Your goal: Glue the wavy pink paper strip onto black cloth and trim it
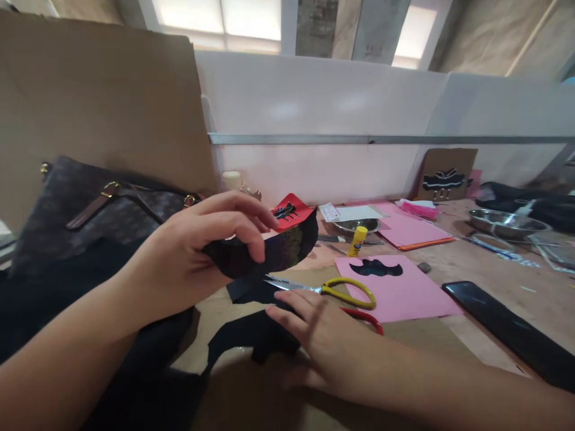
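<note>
My left hand (215,245) is raised, its fingers closed on a black cut-out piece (287,248) with a curved edge; whether it is paper or cloth I cannot tell. Lower down, my right hand (323,335) lies palm down with its fingers stretched out over black scraps (251,332) on brown cardboard. Just beyond its fingertips rest scissors (318,288) with one yellow and one red handle, their blades slightly apart. A pink sheet (413,293) to the right bears a wavy black cut-out (376,267).
A yellow glue stick (357,241) stands behind the pink sheet. A black phone-like slab (507,326) lies at the right. Metal bowls (507,224) and pink sheets (411,224) are farther back. A dark handbag (85,209) stands at the left, by a large cardboard panel (99,102).
</note>
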